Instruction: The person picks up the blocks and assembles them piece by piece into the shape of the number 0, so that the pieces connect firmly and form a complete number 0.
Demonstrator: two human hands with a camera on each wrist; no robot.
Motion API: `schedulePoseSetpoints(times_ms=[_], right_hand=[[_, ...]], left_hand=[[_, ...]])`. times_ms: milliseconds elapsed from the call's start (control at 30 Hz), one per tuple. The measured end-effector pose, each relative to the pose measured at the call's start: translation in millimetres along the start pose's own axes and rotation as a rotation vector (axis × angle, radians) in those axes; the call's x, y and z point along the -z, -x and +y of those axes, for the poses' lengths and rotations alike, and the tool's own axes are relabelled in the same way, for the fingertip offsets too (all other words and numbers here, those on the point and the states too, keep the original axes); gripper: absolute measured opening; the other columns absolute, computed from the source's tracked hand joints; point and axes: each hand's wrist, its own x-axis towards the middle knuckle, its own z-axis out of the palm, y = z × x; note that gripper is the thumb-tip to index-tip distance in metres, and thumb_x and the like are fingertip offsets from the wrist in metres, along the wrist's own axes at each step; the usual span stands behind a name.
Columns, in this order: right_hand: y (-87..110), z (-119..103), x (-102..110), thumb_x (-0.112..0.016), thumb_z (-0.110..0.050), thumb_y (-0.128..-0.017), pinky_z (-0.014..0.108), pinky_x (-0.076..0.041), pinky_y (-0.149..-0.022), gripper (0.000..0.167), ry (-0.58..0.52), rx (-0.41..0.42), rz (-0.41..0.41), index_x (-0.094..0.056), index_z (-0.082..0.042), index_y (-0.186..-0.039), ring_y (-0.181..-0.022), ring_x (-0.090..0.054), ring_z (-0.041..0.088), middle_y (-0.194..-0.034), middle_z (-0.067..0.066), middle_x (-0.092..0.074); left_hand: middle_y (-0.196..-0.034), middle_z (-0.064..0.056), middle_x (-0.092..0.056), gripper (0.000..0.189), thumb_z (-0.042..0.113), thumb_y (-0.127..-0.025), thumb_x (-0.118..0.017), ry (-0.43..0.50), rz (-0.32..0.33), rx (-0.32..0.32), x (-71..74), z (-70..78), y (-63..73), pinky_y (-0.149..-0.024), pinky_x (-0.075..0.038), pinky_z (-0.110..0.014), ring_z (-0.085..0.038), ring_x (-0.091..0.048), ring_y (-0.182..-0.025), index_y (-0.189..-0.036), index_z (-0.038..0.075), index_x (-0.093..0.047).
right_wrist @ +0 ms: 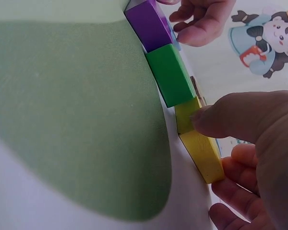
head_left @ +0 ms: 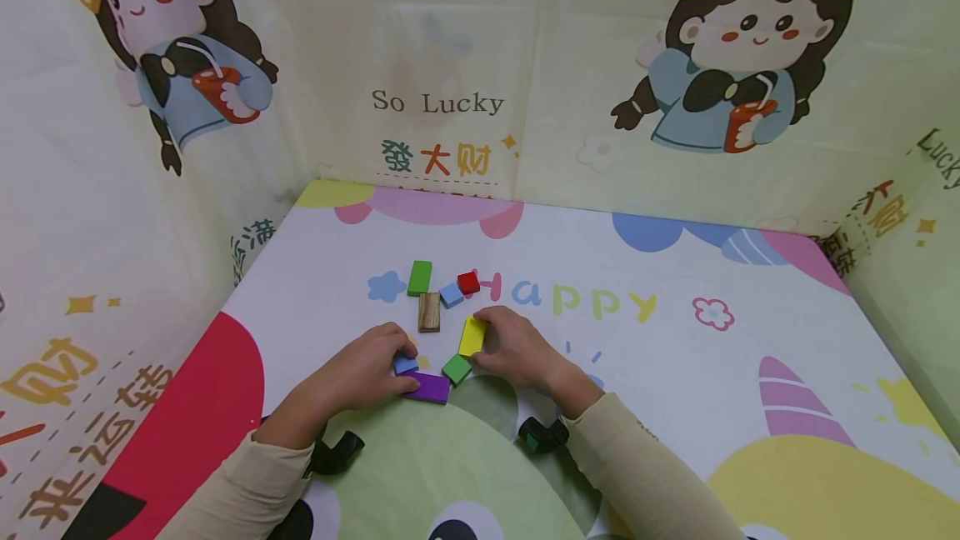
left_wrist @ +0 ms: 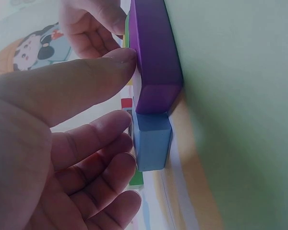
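Note:
In the head view, my left hand (head_left: 371, 369) is at the left end of the block row. Its thumb touches the purple block (head_left: 429, 388), and its fingertips are beside the small blue block (head_left: 405, 364). The left wrist view has the purple block (left_wrist: 156, 57) end to end with the blue block (left_wrist: 152, 143). My right hand (head_left: 517, 348) holds the yellow block (head_left: 472, 337) between thumb and fingers, one at each end. Between the purple and yellow blocks lies a green block (head_left: 456, 369), which touches the yellow one in the right wrist view.
Beyond the hands lie a wooden brown block (head_left: 429, 312), a long green block (head_left: 420, 278), a second blue block (head_left: 452, 295) and a red block (head_left: 468, 282). The printed tabletop (head_left: 637, 357) meets cloth-covered walls (head_left: 555, 90) at the back and sides.

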Motion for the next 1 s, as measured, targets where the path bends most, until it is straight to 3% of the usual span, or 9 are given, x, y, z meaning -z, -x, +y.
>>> schedulePoseSetpoints(times_ms=[1000], right_hand=[[-3.7,-4.6,2.2,-0.074,-0.014,-0.088,0.043,-0.039,-0.110,0.060,-0.003,-0.015,-0.038,-0.050,0.002,-0.141,-0.131,-0.047,0.030,-0.142,0.014,-0.051]], left_hand=[[-0.108,-0.003,-0.060,0.031,0.022,-0.082,-0.084,0.003,0.000,0.010,-2.2,-0.8,-1.4,-0.090,-0.053,-0.038,-0.022,-0.057,-0.103,-0.104,0.006,-0.070]])
